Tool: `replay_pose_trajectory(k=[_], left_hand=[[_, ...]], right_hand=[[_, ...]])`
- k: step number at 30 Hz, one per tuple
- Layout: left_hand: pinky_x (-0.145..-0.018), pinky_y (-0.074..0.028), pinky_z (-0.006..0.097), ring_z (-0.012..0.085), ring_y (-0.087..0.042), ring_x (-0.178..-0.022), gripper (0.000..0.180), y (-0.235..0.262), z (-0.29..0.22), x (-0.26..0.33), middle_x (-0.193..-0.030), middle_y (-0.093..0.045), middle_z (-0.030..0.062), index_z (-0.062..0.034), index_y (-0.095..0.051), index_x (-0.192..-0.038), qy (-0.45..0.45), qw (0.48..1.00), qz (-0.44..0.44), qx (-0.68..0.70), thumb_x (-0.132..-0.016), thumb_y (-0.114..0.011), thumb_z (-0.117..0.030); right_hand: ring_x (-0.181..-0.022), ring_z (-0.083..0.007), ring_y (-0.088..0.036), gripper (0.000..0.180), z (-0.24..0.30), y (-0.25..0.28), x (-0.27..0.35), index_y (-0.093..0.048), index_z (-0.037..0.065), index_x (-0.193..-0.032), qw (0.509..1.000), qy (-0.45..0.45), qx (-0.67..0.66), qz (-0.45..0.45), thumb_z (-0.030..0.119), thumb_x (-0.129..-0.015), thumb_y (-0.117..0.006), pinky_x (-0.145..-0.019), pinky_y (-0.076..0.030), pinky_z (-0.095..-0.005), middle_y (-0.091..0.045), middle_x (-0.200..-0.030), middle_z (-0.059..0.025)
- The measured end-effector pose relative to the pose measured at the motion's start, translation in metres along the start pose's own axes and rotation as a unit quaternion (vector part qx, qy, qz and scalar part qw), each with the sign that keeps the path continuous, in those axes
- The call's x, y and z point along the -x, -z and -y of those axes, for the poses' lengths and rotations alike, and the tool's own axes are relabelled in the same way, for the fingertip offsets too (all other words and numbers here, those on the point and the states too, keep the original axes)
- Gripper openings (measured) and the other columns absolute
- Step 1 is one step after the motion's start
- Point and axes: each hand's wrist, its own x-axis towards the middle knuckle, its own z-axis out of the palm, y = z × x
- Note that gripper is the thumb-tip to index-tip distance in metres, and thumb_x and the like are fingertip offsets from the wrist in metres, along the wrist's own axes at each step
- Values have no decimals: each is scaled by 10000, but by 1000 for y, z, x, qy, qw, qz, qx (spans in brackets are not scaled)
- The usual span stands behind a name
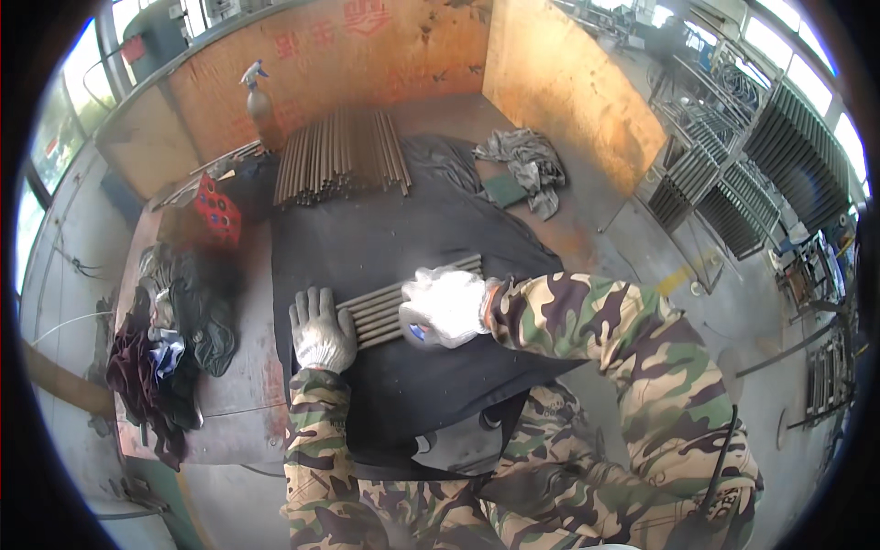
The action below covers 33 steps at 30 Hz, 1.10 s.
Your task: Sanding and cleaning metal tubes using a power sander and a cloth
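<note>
The left hand wears a grey-fingered glove, whitish over the back; the right hand wears a bright white one with a small blue patch. Both sleeves carry green, brown, tan and black camouflage. The near metal rods are grey-brown, the far rod bundle browner, the cloth black. Far off, an orange-brown panel bears red markings; at left, a red holder shows dark round spots, and a crumpled rag is maroon.

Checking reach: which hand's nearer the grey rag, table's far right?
Right. Right hand is on the metal rods, below-left of the rag in view; left hand is farther left, at the rods' left end.
</note>
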Motion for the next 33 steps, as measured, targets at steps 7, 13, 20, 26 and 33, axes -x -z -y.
replay_pose_trajectory(k=[7, 13, 20, 26, 33], left_hand=[[-1242, -329, 630, 526, -468, -1447, 544, -3, 7, 17, -1505, -569, 286, 18, -567, -1437, 21, 1000, 7, 13, -985, -626, -278], [-1262, -321, 604, 517, -482, -1460, 568, 9, -2, 34, -1505, -593, 289, 15, -593, -1459, 37, 999, 13, 3, -992, -629, -306], [-1234, -357, 637, 549, -492, -1433, 579, -8, -2, 19, -1491, -590, 312, 51, -583, -1450, 4, 1000, -18, 7, -997, -622, -308], [-1208, -383, 613, 530, -516, -1405, 504, -9, 17, 9, -1469, -614, 272, -5, -596, -1430, -2, 998, -44, -35, -1023, -599, -302], [-1176, -406, 609, 501, -529, -1366, 500, 4, 4, 10, -1403, -629, 254, 27, -611, -1372, -17, 1000, -2, 1, -975, -636, -275]], right_hand=[[-1035, -407, -698, 277, -18, -20, -18, -734, 39, -1050, 989, -134, 1, -56, 276, -915, -682, -853, -608, -521, -700, -1100, -227], [-1131, -367, -695, 256, 7, 16, -8, -807, 147, -1067, 992, -111, -43, 30, 318, -892, -734, -962, -595, -510, -719, -1193, -136], [-1020, -363, -720, 270, -12, 9, 10, -801, 136, -1022, 998, -61, 17, -4, 365, -912, -708, -936, -605, -484, -734, -1074, -154], [-1052, -382, -712, 244, -51, 12, -15, -773, 88, -1063, 984, -170, 47, -39, 233, -877, -713, -897, -617, -476, -720, -1102, -179], [-1079, -382, -664, 256, -51, 0, -4, -711, 84, -1101, 989, -136, 36, -44, 250, -906, -716, -919, -577, -500, -680, -1134, -145]])
